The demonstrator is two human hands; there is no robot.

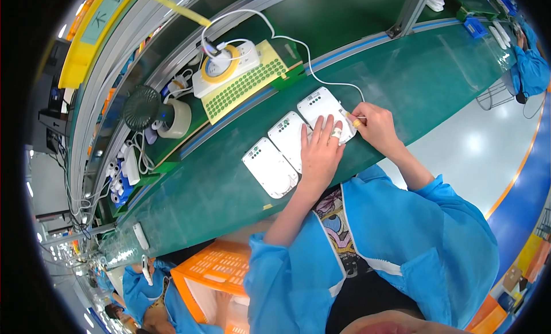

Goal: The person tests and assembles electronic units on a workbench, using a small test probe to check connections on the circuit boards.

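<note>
Three white flat plastic units lie in a row on the green conveyor belt [402,81]. My left hand [320,153] lies flat, fingers spread, over the seam between the middle unit [287,136] and the right unit [320,104]. The left unit [268,167] lies untouched. My right hand [374,126] pinches a small yellowish tool or plug [351,117] at the right unit's edge, where a white cable [313,64] arrives. Tape wraps some fingertips on both hands.
Behind the belt stand a yellow-green dotted sheet [244,84], a white device with a yellow tape ring [221,67], a tape roll [177,119] and a small black fan [142,107]. An orange crate [212,268] sits lower left. Other workers in blue appear far right [531,64] and lower left [146,294].
</note>
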